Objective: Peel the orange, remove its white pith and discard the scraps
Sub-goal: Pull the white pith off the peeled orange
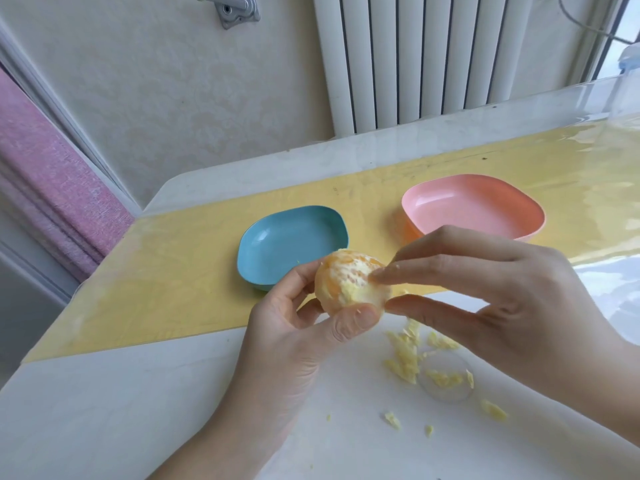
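A peeled orange (pixel 348 284), still patched with pale pith, is held above the table's middle. My left hand (pixel 304 327) grips it from below, thumb across its front. My right hand (pixel 485 289) comes in from the right, and its index finger and thumb pinch at the pith on the orange's right side. Several pale pith scraps (pixel 408 358) lie scattered on the white tabletop under my right hand.
A blue dish (pixel 294 247) sits on the yellow mat (pixel 173 289) behind the orange, and a pink dish (pixel 474 206) stands to its right. A small clear round lid or dish (pixel 446 379) lies among the scraps. Wall and radiator (pixel 415 57) rise behind the table.
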`<control>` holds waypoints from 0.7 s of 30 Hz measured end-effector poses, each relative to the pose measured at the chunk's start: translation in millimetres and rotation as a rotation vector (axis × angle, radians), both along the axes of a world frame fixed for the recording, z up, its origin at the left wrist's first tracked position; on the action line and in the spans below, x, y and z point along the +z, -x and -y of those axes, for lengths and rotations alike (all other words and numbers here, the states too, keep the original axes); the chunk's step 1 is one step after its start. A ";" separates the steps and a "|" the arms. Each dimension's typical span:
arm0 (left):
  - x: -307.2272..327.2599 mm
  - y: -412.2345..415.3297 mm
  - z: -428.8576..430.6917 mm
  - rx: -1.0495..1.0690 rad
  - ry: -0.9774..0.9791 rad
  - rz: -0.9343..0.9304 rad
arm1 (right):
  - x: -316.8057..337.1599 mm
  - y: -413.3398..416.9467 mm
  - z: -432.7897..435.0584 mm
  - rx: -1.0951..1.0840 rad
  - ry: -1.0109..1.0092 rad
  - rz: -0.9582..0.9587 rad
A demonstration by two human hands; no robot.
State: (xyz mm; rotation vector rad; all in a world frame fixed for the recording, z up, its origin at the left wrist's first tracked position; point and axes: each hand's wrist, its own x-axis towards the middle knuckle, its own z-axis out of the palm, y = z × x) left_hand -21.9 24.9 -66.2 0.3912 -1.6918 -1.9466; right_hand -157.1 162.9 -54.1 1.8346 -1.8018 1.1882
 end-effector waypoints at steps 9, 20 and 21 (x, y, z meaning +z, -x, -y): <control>3.7 -1.4 -2.8 0.012 0.072 0.007 | 2.5 0.5 -1.3 -0.033 0.066 -0.136; 7.4 -1.4 -3.8 -0.017 0.046 -0.011 | 1.4 1.1 -1.6 -0.009 0.096 -0.149; 7.7 -1.9 -3.4 -0.022 0.045 -0.013 | 1.6 0.2 -1.7 -0.019 0.112 -0.150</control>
